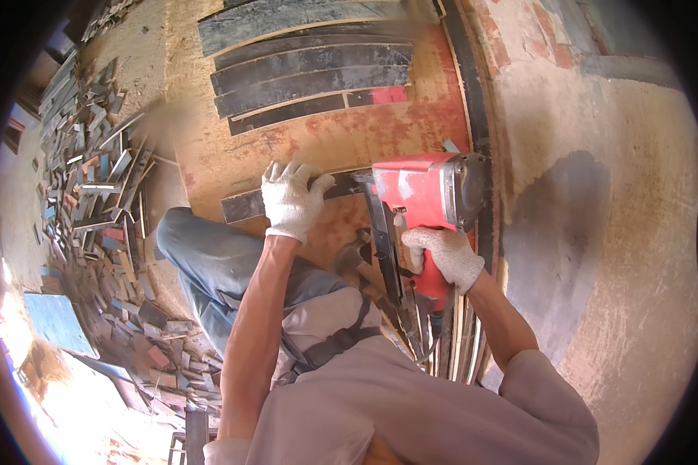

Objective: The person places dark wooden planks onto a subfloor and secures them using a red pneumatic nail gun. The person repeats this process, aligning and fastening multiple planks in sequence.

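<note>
The red nail gun (415,186) sits right of centre in my head view, its nose at the dark narrow strip (244,206), near that strip's right-hand end; I can't tell whether the two touch. I have the right hand (451,260) wrapped round the gun's handle, the white-gloved fingers closed snugly below the red body. That wrist is fairly straight, and the forearm comes up from the lower right with the elbow bent outward.

The left hand (293,198), also in a white glove, lies over the strip, palm down, fingers slightly parted and pointing away, thumb out toward the gun. I see it bearing on the strip rather than closing round it. Its forearm rises almost straight from the lower edge. Under the strip is a reddish-stained board (318,138), with more dark strips (310,77) lying across its far part.
</note>
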A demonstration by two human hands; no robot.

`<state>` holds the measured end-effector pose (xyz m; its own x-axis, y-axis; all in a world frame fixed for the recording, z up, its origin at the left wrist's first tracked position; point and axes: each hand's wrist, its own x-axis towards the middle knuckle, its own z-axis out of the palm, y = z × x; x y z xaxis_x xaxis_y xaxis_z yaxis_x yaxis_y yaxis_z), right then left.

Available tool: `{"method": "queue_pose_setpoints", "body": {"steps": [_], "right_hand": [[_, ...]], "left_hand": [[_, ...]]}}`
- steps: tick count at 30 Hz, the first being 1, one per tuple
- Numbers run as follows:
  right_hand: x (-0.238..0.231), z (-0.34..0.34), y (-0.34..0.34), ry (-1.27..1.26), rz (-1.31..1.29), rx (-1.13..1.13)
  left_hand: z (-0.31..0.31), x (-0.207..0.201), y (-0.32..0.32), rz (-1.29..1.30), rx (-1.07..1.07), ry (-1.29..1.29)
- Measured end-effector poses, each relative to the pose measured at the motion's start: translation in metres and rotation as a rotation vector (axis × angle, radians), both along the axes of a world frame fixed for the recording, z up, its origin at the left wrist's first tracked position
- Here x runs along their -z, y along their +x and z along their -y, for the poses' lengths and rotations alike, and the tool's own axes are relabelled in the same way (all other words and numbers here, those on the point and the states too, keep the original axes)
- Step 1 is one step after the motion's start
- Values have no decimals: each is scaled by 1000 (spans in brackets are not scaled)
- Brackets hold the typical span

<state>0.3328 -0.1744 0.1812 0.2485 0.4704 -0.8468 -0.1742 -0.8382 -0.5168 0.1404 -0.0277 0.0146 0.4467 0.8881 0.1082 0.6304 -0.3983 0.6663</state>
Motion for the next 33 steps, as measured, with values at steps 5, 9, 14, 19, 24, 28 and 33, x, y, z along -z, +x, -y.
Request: {"method": "queue_pose_setpoints", "body": {"steps": [5, 9, 14, 19, 24, 28, 33], "right_hand": [[14, 14, 5, 33, 67, -113], [14, 18, 4, 41, 86, -133], [13, 32, 5, 83, 144, -133], [4, 32, -8, 57, 58, -113], [18, 39, -9, 3, 40, -169], [17, 34, -19, -33, 71, -114], [17, 34, -25, -32, 88, -119]], "left_hand": [[-15, -1, -81, -563, -560, -31], [-41, 16, -110, -502, -438, -516], [-13, -9, -72, 304, -733, -1123], [17, 4, -41, 579, -779, -1317], [23, 7, -33, 615, -759, -1336], [21, -1, -33, 605, -732, -1327], [20, 3, -34, 609, -734, -1351]]}}
